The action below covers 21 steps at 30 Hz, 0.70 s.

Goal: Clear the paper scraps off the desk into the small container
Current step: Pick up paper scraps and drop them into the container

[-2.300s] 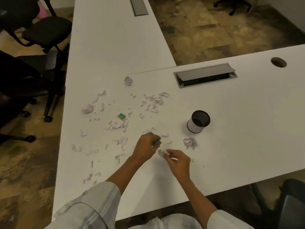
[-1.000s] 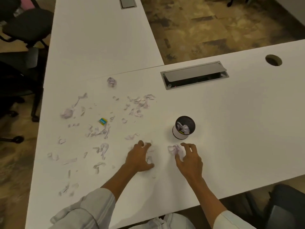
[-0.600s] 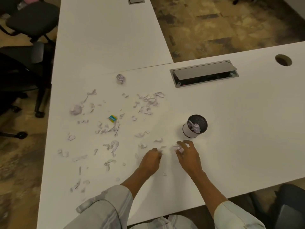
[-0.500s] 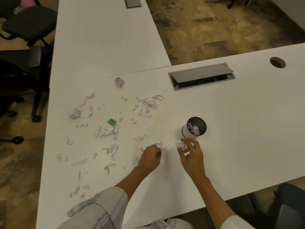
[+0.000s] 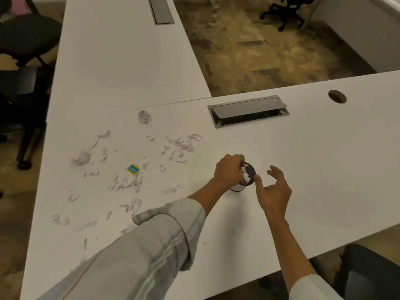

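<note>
A small round container point(image 5: 249, 173), white with a dark rim, stands on the white desk point(image 5: 303, 169) and holds crumpled paper. My left hand point(image 5: 229, 169) is over its mouth, fingers closed on white paper scraps. My right hand point(image 5: 273, 189) hovers just right of the container, fingers spread, thumb near the rim, holding nothing. Several pale paper scraps point(image 5: 179, 146) lie scattered across the desk to the left, with a crumpled ball point(image 5: 144, 116) further back and a larger wad point(image 5: 81, 158) at the far left.
A small yellow and teal item point(image 5: 133, 168) lies among the scraps. A grey cable hatch point(image 5: 249, 111) is set in the desk behind the container, and a round grommet hole point(image 5: 337, 96) at the back right. Black office chairs point(image 5: 23, 37) stand left of the desk.
Both hands gathered scraps near the desk's front edge, then rose to the container. My left hand now sits over its mouth with scraps; my right hand has opened beside it.
</note>
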### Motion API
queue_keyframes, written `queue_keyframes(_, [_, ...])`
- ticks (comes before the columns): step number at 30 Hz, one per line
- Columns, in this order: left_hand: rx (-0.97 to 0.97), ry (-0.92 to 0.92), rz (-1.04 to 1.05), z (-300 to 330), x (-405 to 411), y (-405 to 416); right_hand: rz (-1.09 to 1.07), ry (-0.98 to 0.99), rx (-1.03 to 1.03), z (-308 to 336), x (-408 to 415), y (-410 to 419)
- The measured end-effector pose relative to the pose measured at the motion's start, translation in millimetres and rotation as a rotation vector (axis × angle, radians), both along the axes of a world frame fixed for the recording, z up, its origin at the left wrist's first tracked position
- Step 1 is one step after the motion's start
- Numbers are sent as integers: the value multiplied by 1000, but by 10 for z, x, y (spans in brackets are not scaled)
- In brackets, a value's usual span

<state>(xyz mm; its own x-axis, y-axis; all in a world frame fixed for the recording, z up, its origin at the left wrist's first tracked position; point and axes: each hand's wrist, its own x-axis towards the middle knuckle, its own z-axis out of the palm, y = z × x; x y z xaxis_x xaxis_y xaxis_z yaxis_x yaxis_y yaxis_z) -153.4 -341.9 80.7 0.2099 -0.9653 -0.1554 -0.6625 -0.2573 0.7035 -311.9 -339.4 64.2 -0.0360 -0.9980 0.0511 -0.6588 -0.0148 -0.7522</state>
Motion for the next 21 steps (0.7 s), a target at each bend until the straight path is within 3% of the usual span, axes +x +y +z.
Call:
queue_keyframes(3, [53, -89, -62, -69, 38, -2, -50, -35, -2, -9, -149, 101])
queue_keyframes(7, [-66, -59, -20, -112, 154, 268, -62, -101, -13, -56, -138, 317])
queue_keyframes(14, [112, -109, 188, -608, 842, 1450, 260, 3, 182, -529, 314, 964])
queue_keyframes(21, [337, -305, 368, -814, 1890, 2627, 654, 127, 276, -719, 1340, 1226])
